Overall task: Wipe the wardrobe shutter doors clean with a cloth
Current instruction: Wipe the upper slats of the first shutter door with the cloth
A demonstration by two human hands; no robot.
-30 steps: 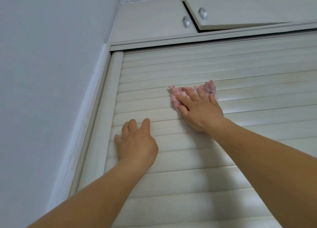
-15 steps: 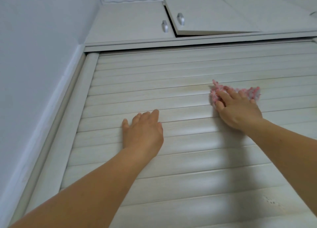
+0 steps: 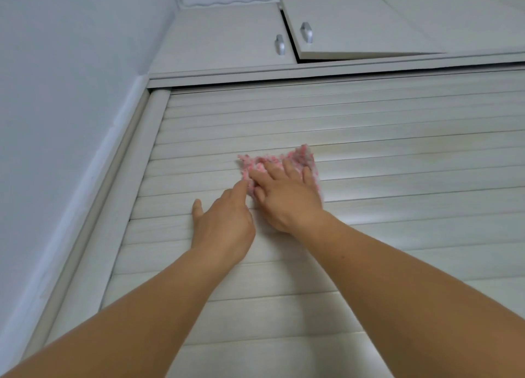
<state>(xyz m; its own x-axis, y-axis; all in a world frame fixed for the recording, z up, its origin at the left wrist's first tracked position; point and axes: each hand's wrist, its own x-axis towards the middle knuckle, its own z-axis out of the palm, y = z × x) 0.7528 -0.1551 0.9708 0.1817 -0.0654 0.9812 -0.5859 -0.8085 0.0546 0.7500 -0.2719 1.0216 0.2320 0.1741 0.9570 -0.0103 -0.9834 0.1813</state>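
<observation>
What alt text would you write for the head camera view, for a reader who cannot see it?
A person's right hand presses a pink cloth flat on a white slatted wardrobe shutter, while the left hand rests open beside it. Above, one small cupboard door stands slightly ajar.

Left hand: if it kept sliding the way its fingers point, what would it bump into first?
Probably the pink cloth. The left hand lies flat on the shutter door, fingers pointing up and to the right, the foremost fingertip close to the cloth's edge under the right hand. Whether they touch already is unclear.
</observation>
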